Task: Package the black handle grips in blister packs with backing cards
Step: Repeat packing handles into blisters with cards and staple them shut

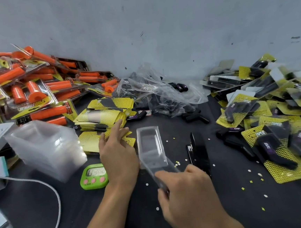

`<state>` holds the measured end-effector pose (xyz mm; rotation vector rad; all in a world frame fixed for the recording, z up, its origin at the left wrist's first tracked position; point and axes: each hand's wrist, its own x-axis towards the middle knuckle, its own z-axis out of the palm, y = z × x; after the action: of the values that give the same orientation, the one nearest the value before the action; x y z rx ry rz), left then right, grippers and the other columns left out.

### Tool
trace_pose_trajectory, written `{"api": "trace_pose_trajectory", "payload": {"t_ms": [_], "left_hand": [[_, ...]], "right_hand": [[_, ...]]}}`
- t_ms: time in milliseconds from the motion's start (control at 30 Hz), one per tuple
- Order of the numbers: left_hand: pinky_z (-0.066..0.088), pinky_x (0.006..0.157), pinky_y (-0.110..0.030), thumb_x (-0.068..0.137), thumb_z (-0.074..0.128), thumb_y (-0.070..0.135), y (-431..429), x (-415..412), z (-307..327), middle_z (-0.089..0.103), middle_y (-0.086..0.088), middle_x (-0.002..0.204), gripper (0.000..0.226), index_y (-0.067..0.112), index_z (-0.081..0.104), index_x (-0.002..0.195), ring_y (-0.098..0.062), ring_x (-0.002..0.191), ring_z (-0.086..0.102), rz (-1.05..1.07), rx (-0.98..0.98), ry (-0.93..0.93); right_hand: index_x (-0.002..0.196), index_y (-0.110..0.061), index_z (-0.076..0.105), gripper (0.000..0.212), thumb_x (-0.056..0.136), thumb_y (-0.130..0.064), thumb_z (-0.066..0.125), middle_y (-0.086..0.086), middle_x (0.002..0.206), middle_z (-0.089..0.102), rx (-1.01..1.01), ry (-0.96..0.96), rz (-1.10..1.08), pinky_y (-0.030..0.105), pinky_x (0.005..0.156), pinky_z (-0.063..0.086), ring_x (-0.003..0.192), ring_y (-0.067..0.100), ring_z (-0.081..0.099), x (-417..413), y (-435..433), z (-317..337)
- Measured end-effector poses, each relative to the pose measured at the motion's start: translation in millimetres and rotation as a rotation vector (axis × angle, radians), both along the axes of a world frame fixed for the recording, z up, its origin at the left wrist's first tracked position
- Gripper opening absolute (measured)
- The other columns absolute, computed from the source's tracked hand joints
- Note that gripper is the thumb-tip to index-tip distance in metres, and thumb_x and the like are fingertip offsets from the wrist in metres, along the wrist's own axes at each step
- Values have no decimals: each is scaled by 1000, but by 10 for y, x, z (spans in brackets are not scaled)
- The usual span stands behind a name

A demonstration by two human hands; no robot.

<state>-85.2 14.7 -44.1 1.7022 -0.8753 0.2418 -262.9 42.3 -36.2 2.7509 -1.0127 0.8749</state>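
My right hand (pixel 187 192) pinches the near end of an empty clear blister pack (pixel 150 146), which points away from me over the black table. My left hand (pixel 116 151) reaches forward with straight fingers touching the yellow backing cards (pixel 102 116) stacked left of centre. Loose black handle grips (pixel 195 116) lie beyond the blister, some inside a crumpled clear plastic bag (pixel 158 93). Finished packs of black grips on yellow cards (pixel 268 138) are heaped at the right.
A stack of empty clear blisters (pixel 45 146) stands at the left. Packed orange grips (pixel 31 88) pile up at the back left. A green timer (pixel 94 176) sits beside my left wrist, a black stapler (pixel 198 149) right of the blister. A white cable (pixel 52 204) crosses near left.
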Motion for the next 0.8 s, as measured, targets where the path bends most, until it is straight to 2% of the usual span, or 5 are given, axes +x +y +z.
{"api": "trace_pose_trajectory", "payload": {"t_ms": [133,300,433,600,800], "left_hand": [[34,119,-56,85,52,-22,56,54,-50,69,18,106,61,12,65,133,41,114,30,-49,-142,-96],[32,120,-33,85,56,-25,-28,-143,-65,79,1,103,55,6,69,128,25,127,41,-217,-153,-369],[44,113,-32,91,56,-12,-4,-350,-17,78,8,106,49,11,67,133,-11,128,60,-324,-141,-411],[47,98,-9,84,61,-14,84,-647,24,74,16,113,82,23,41,154,8,117,62,-583,-157,-381],[44,97,-5,80,72,6,176,-651,60,68,33,114,87,31,38,157,11,119,60,-665,-82,-267]], "right_hand": [[59,-27,62,41,64,-63,80,-4,51,62,120,213,-188,28,57,40,44,16,52,5,-31,-16],[143,-30,56,47,100,-49,55,-6,107,71,262,-167,-211,31,88,42,102,19,63,38,-226,-3],[123,-32,73,31,101,-44,55,-12,105,77,445,-691,-122,15,80,49,92,6,69,-11,-332,-37],[101,-22,79,42,106,-48,47,15,84,76,1214,-1094,190,28,49,51,62,23,68,-169,-497,119],[118,-5,69,20,100,-7,59,19,81,72,1340,-1171,179,27,49,51,60,20,63,-250,-616,133]]}}
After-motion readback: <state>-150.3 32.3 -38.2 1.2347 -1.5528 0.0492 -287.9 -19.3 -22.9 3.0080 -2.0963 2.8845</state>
